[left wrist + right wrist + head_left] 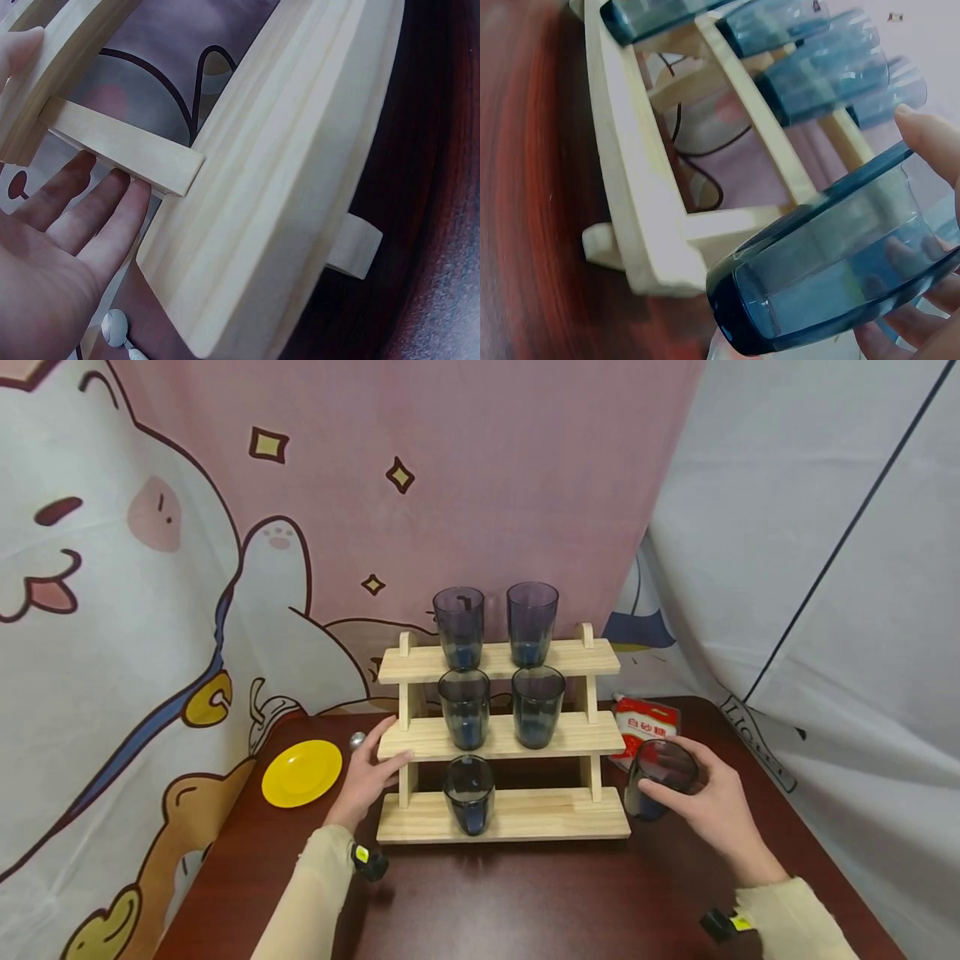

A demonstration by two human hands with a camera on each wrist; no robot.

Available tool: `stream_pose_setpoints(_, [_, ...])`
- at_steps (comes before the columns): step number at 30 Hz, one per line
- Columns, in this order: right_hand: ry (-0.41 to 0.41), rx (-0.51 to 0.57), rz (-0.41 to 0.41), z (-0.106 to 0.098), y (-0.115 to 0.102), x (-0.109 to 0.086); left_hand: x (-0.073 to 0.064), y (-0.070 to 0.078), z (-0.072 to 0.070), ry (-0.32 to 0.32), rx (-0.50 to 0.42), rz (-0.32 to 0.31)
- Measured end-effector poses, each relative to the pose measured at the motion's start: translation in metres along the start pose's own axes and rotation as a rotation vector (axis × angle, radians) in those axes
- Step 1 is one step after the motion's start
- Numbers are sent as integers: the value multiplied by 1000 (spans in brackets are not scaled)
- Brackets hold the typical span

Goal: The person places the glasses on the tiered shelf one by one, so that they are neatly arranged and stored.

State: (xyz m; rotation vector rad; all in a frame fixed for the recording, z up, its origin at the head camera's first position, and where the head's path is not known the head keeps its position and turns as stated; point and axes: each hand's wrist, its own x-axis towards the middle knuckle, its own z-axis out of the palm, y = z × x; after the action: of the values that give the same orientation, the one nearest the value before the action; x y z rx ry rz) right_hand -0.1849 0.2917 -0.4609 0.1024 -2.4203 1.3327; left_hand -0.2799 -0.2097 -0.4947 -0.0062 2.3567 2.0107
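Note:
A three-tier wooden stand (pixel 517 814) bears tinted glass tumblers: two on the top tier, two on the middle tier and one tumbler (pixel 470 795) on the bottom tier. My left hand (pixel 365 785) holds the stand's left side, thumb at the front of the middle plank (pixel 420 739). Its other fingers lie against the side upright (pixel 124 142) in the left wrist view. Off the stand's right end, my right hand (pixel 708 797) grips another tumbler (pixel 651 802), thumb on the near side. The right wrist view shows this tumbler (pixel 817 270) tilted, its thick base toward the stand.
A yellow plate (pixel 302 774) lies left on the dark red-brown table (pixel 517 902), with a spoon (pixel 357 741) beside the left hand. Behind the right hand's tumbler lies a red and white packet (pixel 647 720). Printed cloth (pixel 480 510) hangs close around the table.

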Motion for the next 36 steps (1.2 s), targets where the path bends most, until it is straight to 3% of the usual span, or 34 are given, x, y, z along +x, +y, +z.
stream_pose_setpoints(8, [-56,82,-41,10,-24,-3,-13,18,1,-8,1,21])
stream_pose_setpoints(20, [-160,162,-94,41,-38,2,-12,15,1,-9,-11,7])
stream_pose_setpoints(36, [-280,268,-106,83,-49,4,-8,13,1,1,-2,2])
